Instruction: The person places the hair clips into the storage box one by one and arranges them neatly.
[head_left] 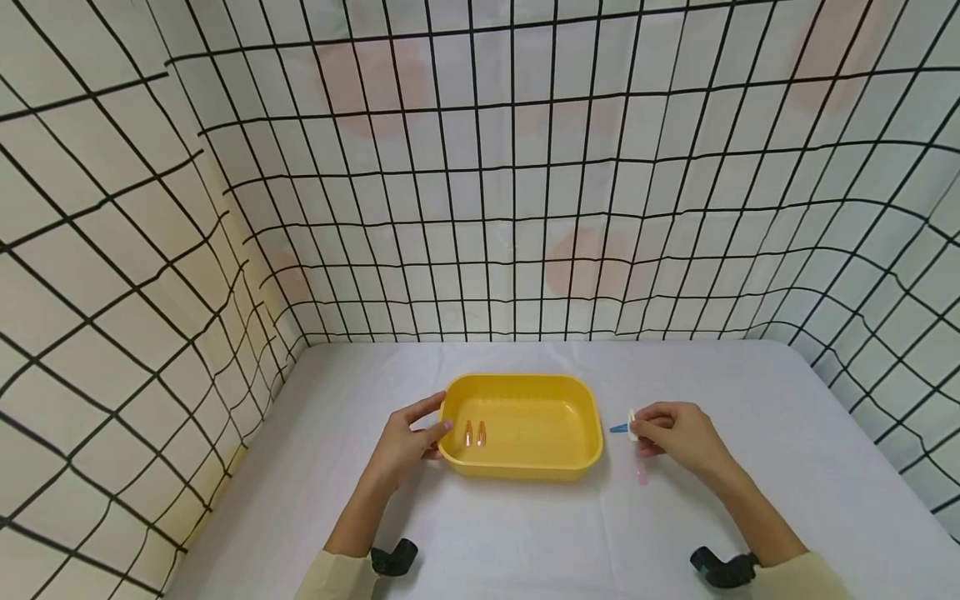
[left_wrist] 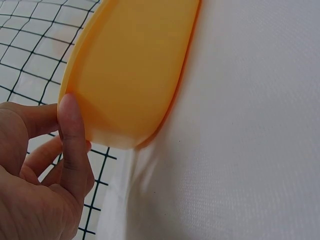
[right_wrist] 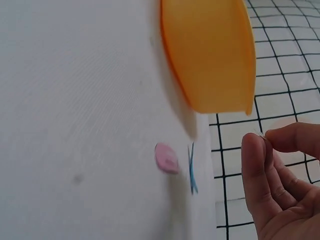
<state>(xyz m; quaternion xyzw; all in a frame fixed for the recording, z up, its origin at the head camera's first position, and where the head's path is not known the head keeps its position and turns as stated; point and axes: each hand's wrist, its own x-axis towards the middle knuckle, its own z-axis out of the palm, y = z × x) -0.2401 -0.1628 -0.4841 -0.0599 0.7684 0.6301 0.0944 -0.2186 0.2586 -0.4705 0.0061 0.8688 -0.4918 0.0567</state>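
A yellow plastic tray [head_left: 521, 471] stands on the white table. My left hand [head_left: 401, 443] grips its left end, with the thumb [left_wrist: 71, 120] over the rim and the other fingers outside the wall. Inside the tray, toward the left, two orange hair clips [head_left: 482, 434] lie side by side. To the right of the tray, my right hand [head_left: 678, 433] pinches a small white hair clip [head_left: 632, 425] between thumb and forefinger, mostly covered by the fingertips. A blue hair clip [head_left: 618, 428] and a pink hair clip [head_left: 642, 476] lie on the table by that hand.
A white cloth covers the table [head_left: 517, 542]. Black wire grid panels [head_left: 513, 196] backed with pale sheeting rise behind the table and along both sides. Each wrist carries a black camera mount [head_left: 723, 569].
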